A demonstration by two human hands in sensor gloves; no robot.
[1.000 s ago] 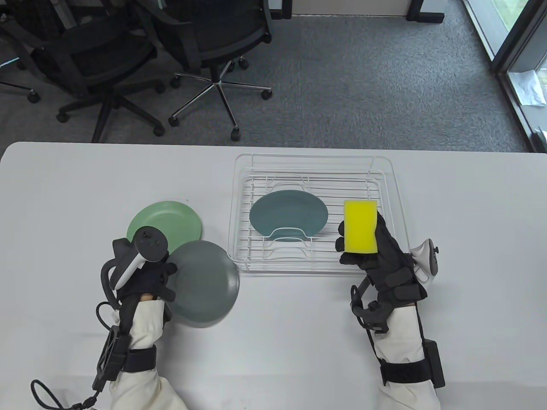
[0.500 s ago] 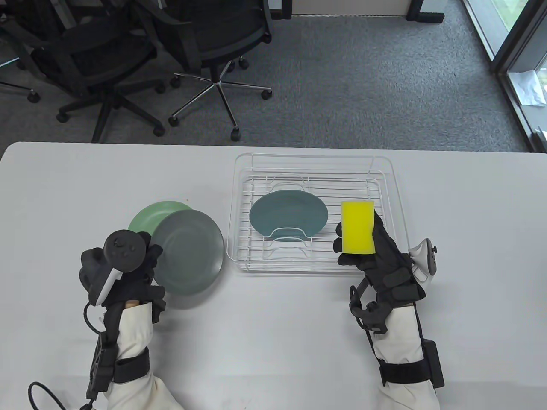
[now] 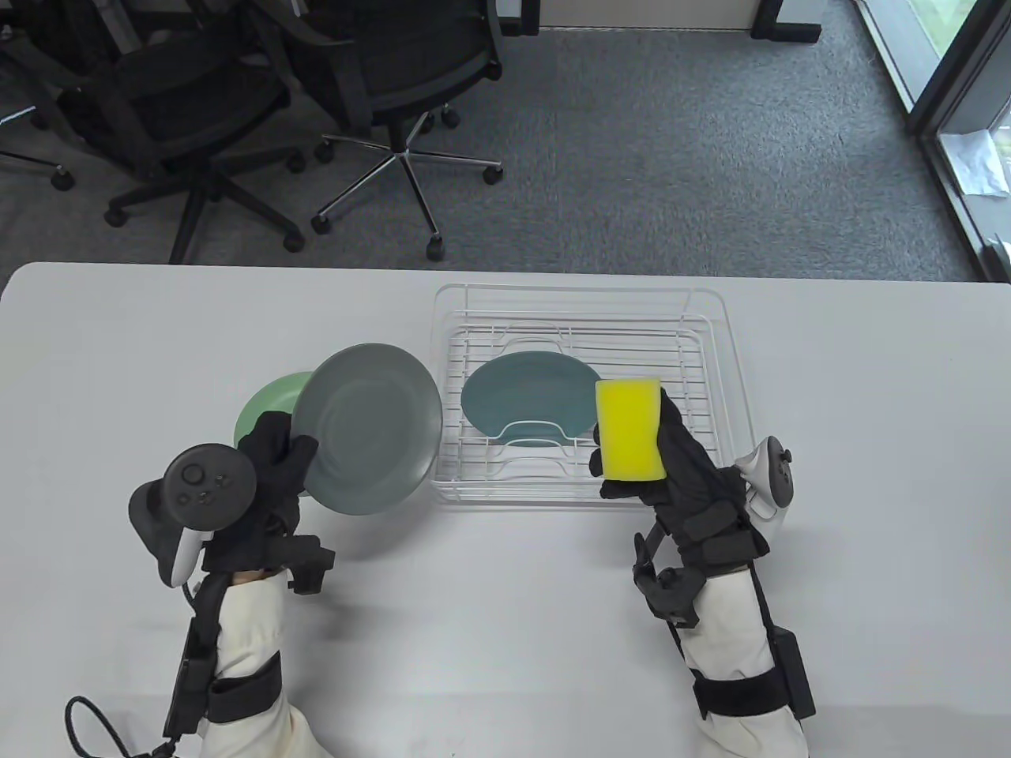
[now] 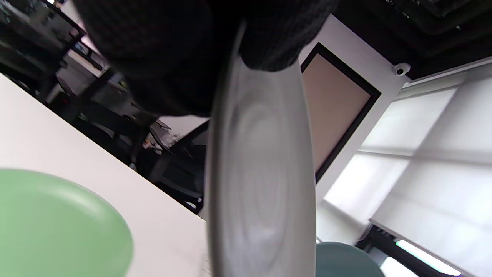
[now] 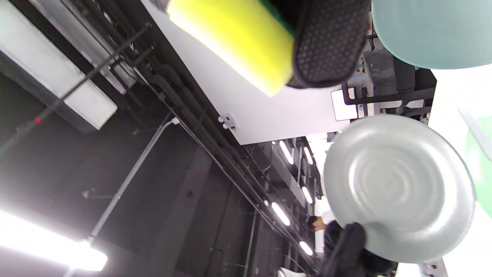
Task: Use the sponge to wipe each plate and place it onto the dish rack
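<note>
My left hand (image 3: 272, 458) grips the lower left rim of a grey plate (image 3: 370, 429), which is lifted off the table and tilted up toward the right; the left wrist view has that grey plate (image 4: 261, 184) nearly edge-on, and the right wrist view shows its face (image 5: 399, 184). A light green plate (image 3: 264, 404) lies on the table behind it, partly covered. A teal plate (image 3: 531, 395) lies in the white wire dish rack (image 3: 715, 316). My right hand (image 3: 663, 458) holds a yellow sponge (image 3: 629, 430) upright over the rack's front right part; the right wrist view shows the sponge (image 5: 234, 36) too.
The white table (image 3: 505, 592) spreads in front of the hands. Black office chairs (image 3: 395, 87) stand on grey carpet beyond the table's far edge.
My left hand raised the grey plate, carried it away from me toward the rack and tilted it up. My right hand moved the sponge left, closer to the plate.
</note>
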